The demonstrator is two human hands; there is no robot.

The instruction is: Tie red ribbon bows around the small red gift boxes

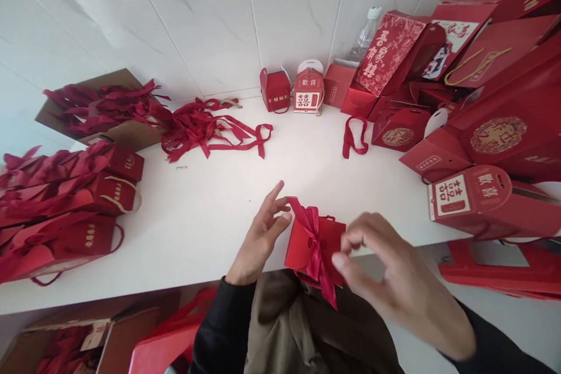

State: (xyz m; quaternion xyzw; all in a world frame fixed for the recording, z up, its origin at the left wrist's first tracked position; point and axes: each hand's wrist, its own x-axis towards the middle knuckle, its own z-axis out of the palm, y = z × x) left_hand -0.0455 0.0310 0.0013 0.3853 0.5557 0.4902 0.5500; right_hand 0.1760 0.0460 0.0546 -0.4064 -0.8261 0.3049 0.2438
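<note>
A small red gift box [307,245] with a dark red ribbon bow [314,239] stands at the near edge of the white table [210,210]. My left hand [262,234] pinches one end of the ribbon at the box's upper left, its forefinger raised. My right hand [394,280] hovers to the right of the box, blurred, with thumb and fingertips curled together near the bow's tail; whether it holds ribbon is unclear.
Loose red ribbons [205,125] lie at the back centre, and a cardboard box of ribbons [100,105] sits at the back left. Stacked ribboned red boxes [65,204] fill the left side. Red gift boxes and bags [477,123] crowd the right. Two small boxes [291,90] stand by the wall.
</note>
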